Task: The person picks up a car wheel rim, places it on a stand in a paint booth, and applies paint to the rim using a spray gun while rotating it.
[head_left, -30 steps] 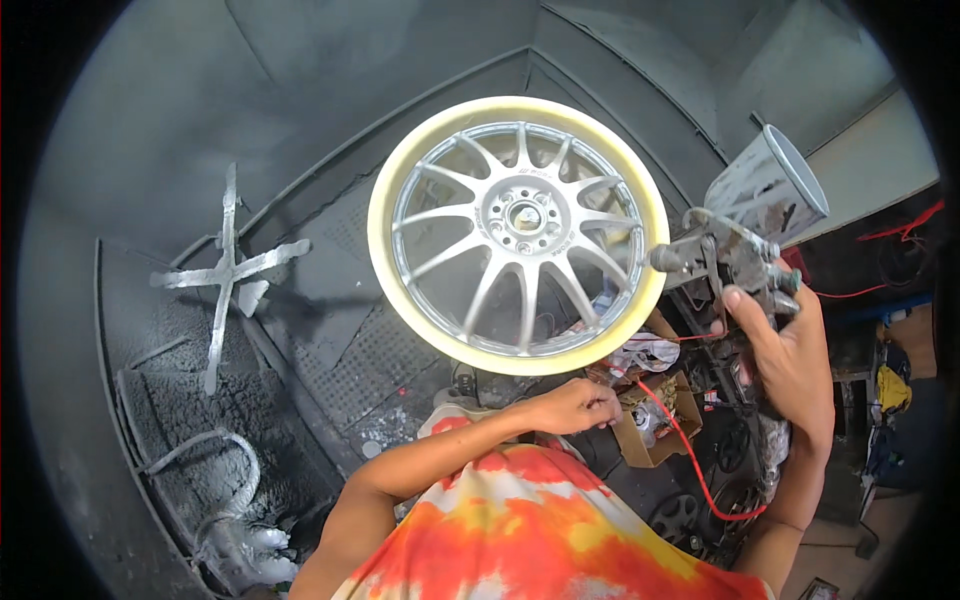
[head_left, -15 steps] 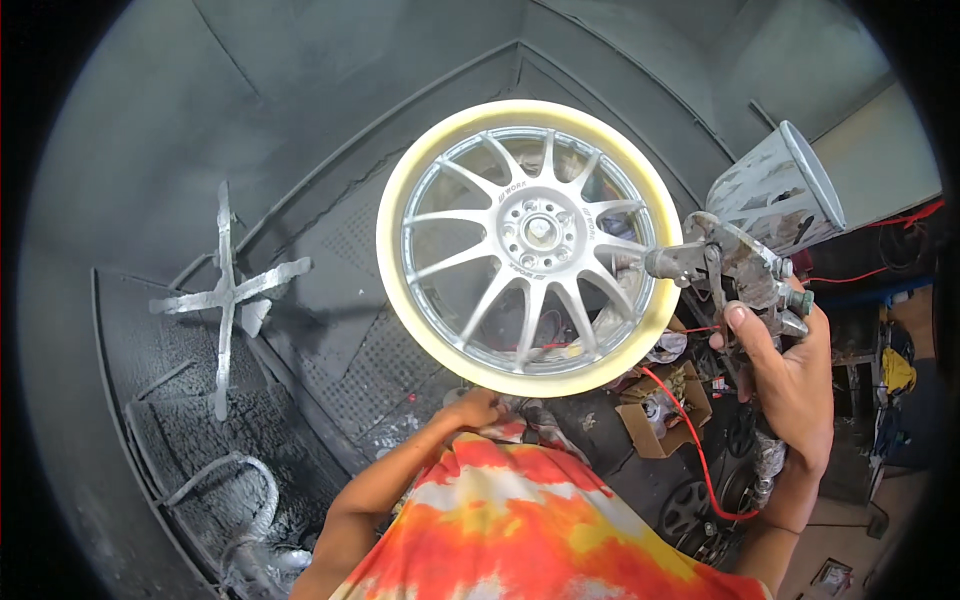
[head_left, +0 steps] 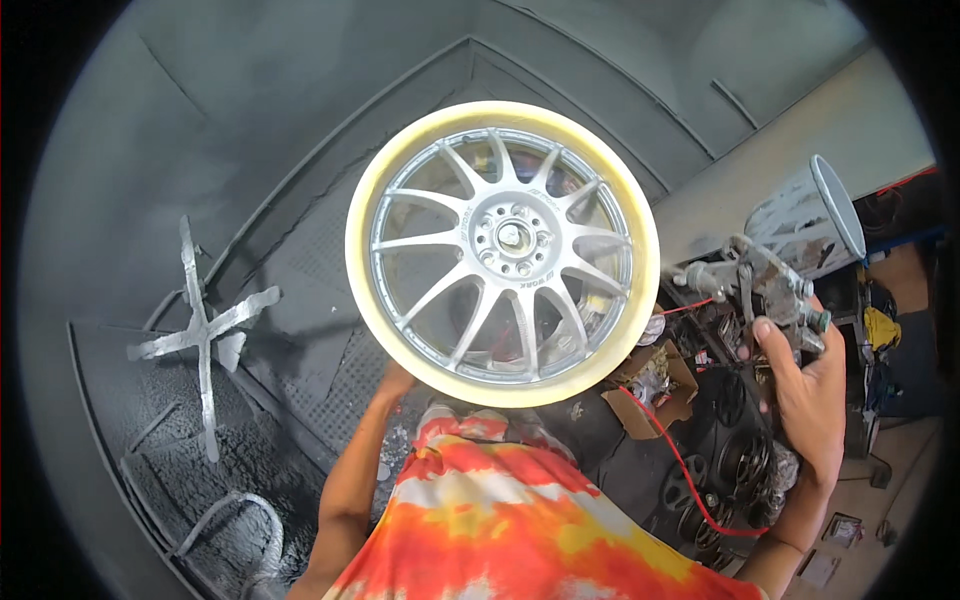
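A silver multi-spoke wheel rim (head_left: 514, 286) with a pale yellow outer lip (head_left: 362, 315) is in front of me, face up. My right hand (head_left: 808, 395) is closed around a paint-smeared spray gun (head_left: 775, 290) to the right of the rim. The gun's nozzle points left toward the rim, a small gap apart. On top of the gun sits a grey, paint-streaked cup (head_left: 795, 230), tilted to the right. My left hand (head_left: 396, 382) reaches up to the rim's lower left edge. Its fingers are hidden beneath the lip.
A silver-coated cross-shaped stand (head_left: 204, 328) is at left. Grey booth walls (head_left: 290, 80) enclose the far side. A red hose (head_left: 690, 470) curves past an open cardboard box (head_left: 665, 395) at lower right. Several dark wheels (head_left: 688, 485) lie nearby.
The wheel rim has turned about its centre. My spray gun has moved right, away from the lip. My left hand has shifted left, under the edge. The whole view has also shifted.
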### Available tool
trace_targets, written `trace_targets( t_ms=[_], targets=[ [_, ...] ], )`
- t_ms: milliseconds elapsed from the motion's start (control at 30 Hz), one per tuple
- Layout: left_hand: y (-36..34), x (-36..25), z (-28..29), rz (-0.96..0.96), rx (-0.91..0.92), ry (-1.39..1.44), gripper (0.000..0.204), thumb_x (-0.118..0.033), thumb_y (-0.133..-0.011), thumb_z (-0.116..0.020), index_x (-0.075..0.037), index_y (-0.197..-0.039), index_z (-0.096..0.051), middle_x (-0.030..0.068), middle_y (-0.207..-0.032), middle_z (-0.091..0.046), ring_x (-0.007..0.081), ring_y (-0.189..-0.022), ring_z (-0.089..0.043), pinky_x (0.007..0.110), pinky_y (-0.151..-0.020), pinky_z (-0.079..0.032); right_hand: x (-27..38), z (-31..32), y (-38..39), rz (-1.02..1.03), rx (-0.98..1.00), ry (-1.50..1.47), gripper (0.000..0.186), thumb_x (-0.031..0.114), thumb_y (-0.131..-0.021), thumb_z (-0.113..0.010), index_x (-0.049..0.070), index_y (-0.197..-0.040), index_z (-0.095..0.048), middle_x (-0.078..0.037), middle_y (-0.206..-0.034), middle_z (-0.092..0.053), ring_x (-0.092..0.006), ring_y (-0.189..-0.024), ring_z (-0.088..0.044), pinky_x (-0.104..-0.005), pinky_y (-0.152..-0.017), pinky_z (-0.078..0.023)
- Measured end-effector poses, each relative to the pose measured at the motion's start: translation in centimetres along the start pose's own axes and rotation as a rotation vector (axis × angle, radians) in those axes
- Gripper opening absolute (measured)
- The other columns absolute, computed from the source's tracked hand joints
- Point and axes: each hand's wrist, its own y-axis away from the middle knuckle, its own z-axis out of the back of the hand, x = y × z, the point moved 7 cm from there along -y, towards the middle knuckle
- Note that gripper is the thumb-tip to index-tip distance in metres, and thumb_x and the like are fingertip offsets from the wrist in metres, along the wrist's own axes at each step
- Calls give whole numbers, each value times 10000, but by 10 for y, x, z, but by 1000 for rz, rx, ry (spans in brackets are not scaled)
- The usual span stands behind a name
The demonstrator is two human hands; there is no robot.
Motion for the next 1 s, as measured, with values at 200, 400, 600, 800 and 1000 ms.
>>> trace_targets(
  t_ms=[200,400,600,800,1000],
  targets=[
    [-22,36,32,190,-280,772,439,-350,-1039,-605,17,-1262,-697,116,-1175,-734,238,-1045,-707,399,-912,-559,9,-6,17,-41,108,-52,331,97,-979,-700,-8,-1288,-648,-39,-823,-707,-50,-519,-536,-210,-437,-405],
    [-16,39,-31,203,-298,1056,498,-427,-1048,-575,-13,-1314,-651,96,-1213,-716,226,-1077,-691,400,-927,-552,19,-13,14,56,112,-169,286,100,-997,-681,-6,-1253,-610,-97,-896,-729,-101,-581,-621,-214,-429,-398],
    [15,7,-75,170,-330,998,462,-423,-1051,-571,-37,-1293,-652,85,-1212,-710,216,-1085,-685,394,-919,-550,2,9,2,38,-42,-164,256,143,-1005,-719,1,-1206,-651,-63,-898,-729,-88,-718,-675,-210,-449,-422],
    [31,-16,-122,275,-337,1089,369,-406,-1053,-569,-110,-1251,-667,59,-1132,-708,195,-1019,-679,371,-810,-561,-34,26,6,27,65,-114,207,138,-1021,-693,12,-1180,-654,-59,-868,-725,-64,-649,-637,-209,-444,-419],
    [27,-36,-177,226,-243,1195,343,-397,-1054,-553,-133,-1242,-665,37,-1107,-712,165,-987,-677,354,-800,-556,-63,47,28,-87,79,-231,265,72,-968,-731,-24,-1188,-620,-115,-877,-722,-99,-513,-555,-224,-436,-413]
  ],
)
